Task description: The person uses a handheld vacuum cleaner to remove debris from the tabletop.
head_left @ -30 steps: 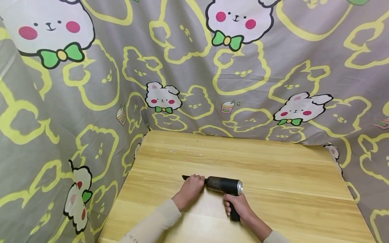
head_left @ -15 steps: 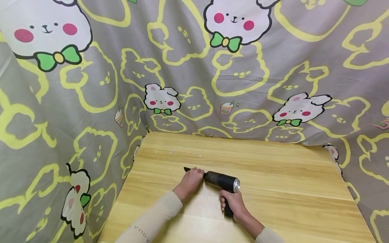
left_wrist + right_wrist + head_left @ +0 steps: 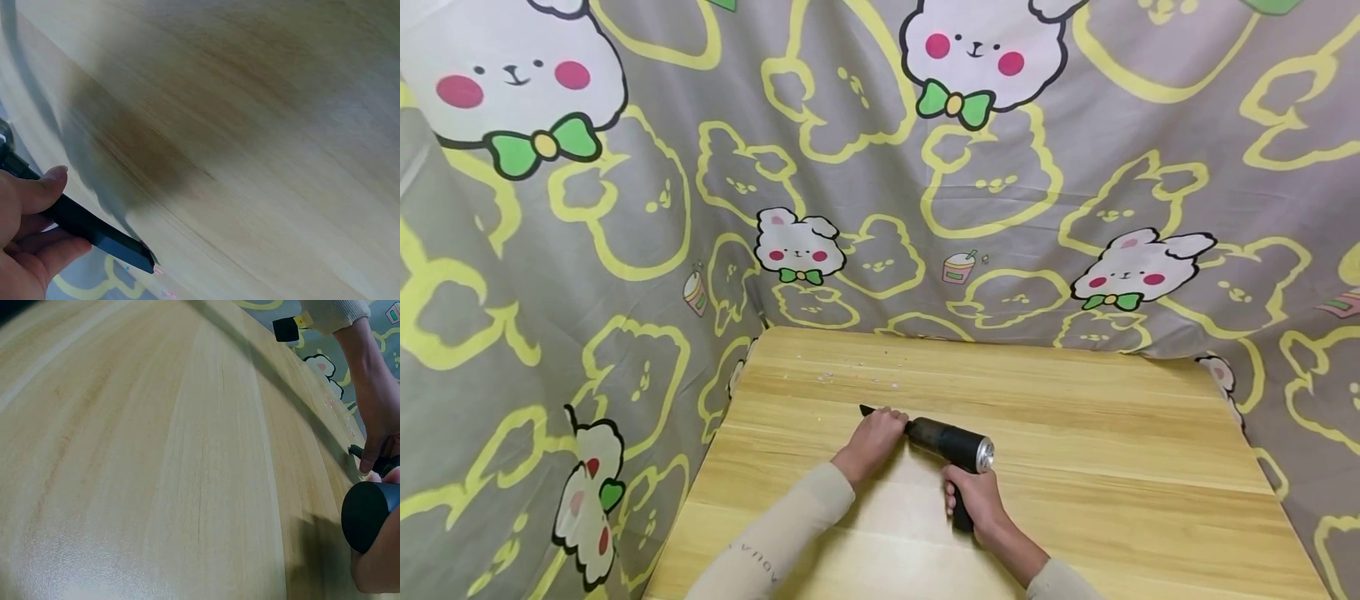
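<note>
Above a wooden counter [image 3: 1112,483], before rabbit-print drapes [image 3: 880,192], the left hand [image 3: 874,437] pinches the nozzle [image 3: 103,236] of a black device [image 3: 953,443]; the right hand [image 3: 983,502] grips its handle [image 3: 962,518]. Only the right-wrist view shows the handle's base [image 3: 363,517].

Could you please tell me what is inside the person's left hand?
The left hand holds a slim black nozzle, whose tip shows beyond the grip. The stretch within the grip is partly covered, so I cannot see it whole.

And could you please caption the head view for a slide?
Left grip on a nozzle, right grip on the handle of a black tool, specks beyond.
</note>
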Tool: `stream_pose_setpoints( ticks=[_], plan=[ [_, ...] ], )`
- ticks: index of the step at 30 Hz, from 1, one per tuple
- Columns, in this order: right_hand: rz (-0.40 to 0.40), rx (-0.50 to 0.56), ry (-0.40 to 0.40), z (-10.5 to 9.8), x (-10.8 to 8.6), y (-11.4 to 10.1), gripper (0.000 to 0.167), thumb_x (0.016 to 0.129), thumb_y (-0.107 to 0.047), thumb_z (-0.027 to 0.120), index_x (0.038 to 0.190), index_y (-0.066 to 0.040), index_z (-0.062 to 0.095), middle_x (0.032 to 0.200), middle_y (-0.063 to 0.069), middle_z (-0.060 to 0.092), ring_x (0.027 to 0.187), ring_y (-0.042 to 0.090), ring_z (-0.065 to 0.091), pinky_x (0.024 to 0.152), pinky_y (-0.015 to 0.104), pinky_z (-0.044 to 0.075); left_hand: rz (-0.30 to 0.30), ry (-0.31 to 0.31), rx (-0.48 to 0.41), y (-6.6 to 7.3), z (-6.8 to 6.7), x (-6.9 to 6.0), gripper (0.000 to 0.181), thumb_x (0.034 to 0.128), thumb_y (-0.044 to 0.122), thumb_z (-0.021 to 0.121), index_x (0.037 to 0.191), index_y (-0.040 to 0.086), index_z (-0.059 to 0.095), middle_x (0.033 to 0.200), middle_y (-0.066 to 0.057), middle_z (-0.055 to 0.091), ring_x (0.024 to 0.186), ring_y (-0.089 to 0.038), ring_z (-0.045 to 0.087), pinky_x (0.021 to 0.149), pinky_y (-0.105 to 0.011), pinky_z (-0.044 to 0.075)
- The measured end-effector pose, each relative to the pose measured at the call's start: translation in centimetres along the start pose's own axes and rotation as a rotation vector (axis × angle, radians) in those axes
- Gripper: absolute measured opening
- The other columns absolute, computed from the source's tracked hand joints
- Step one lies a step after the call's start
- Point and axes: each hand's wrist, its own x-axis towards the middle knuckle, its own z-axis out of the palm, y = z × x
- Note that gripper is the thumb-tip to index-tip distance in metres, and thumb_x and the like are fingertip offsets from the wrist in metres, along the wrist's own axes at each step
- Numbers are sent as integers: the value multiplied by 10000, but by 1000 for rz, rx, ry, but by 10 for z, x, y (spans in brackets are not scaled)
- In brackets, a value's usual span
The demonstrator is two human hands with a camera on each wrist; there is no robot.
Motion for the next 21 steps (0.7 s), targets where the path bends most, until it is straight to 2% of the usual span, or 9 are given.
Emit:
stream_pose_setpoints(
  ticks=[7,12,17,21],
  plan=[
    [1,8,27,-2,1,-1,165,903,-70,654,776,-43,551,579,2,525,473,139,493,453,305,512,-1,-12,-1,1,4,6,139,907,-8,745,985,102,783,889,-22,785,766,-130,721,730,-236,633],
    [-2,13,47,-1,4,-1,171,905,-72,645,767,-51,547,571,-3,527,464,135,492,450,298,510,8,2,-6,-1,6,11,132,922,2,736,983,108,784,862,-16,775,741,-128,717,692,-229,627],
    [-6,28,54,2,9,-2,157,912,-79,643,789,-63,547,570,-1,538,459,127,499,448,294,516,10,36,-25,-7,13,14,141,879,-17,756,968,89,778,839,-35,770,728,-140,717,661,-231,623],
    [-12,20,62,3,13,-5,142,912,-78,639,806,-55,548,569,1,540,457,125,501,440,292,515,-1,26,-64,-11,14,16,142,880,-27,747,962,86,775,850,-41,776,745,-148,731,664,-236,628]
  ],
)
